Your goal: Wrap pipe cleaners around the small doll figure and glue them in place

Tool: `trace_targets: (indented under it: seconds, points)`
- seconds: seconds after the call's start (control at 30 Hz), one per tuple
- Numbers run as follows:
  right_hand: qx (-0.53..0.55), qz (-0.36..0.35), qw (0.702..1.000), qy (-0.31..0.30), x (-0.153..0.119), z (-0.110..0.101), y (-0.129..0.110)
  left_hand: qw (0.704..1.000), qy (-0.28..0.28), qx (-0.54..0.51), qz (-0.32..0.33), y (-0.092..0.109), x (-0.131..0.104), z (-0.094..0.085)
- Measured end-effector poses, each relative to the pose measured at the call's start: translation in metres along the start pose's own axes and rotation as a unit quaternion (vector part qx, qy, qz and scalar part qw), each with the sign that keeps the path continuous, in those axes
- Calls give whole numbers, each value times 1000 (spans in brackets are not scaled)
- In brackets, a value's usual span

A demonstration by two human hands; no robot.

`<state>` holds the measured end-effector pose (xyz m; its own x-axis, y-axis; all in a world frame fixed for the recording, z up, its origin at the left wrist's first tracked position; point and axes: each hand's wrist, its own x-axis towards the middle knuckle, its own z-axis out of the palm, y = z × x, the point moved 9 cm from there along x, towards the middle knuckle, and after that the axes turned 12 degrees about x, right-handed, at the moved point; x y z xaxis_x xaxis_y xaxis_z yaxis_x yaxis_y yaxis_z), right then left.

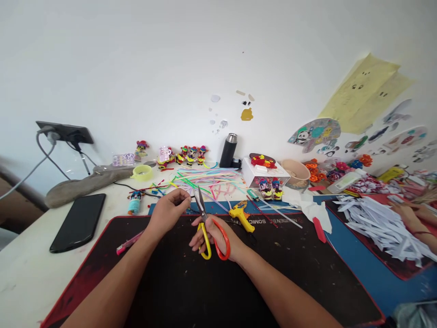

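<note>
My right hand (pixel 218 234) grips a pair of scissors (pixel 204 213) with one yellow and one red handle loop; the blades point up and look slightly parted. To their left, my left hand (pixel 170 210) is closed in a pinch beside the blades. A tiny dark bit shows at its fingertips, too small to name. Both hands are above a black desk mat (pixel 191 282) with a red edge. Just right of the scissors lies a yellow glue gun (pixel 241 216). Behind my hands, colourful thin strips (pixel 205 177) are spread over the white tabletop.
A black phone (pixel 79 223) and a pink cutter (pixel 129 242) lie at left. A black thermos (pixel 228 151), a tape roll (pixel 142 172) and small colourful figures (pixel 192 155) stand along the wall. Another person's hands (pixel 414 216) are at far right, by white paper strips (pixel 382 228).
</note>
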<state>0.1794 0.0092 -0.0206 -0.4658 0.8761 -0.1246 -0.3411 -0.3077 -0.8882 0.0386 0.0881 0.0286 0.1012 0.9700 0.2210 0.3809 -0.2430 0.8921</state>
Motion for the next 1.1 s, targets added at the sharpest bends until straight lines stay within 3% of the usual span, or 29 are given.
trace_targets:
  seconds: [0.27,0.6,1.1]
  points:
    - [-44,3,997,65,1,-1,-4,1000,21,-3,-1,4,-1,-7]
    - [-79,7,994,80,4,8,-2,990,21,121,73,14,-9,-1]
    - [-104,8,990,91,6,3,5,922,20,342,179,33,-16,2]
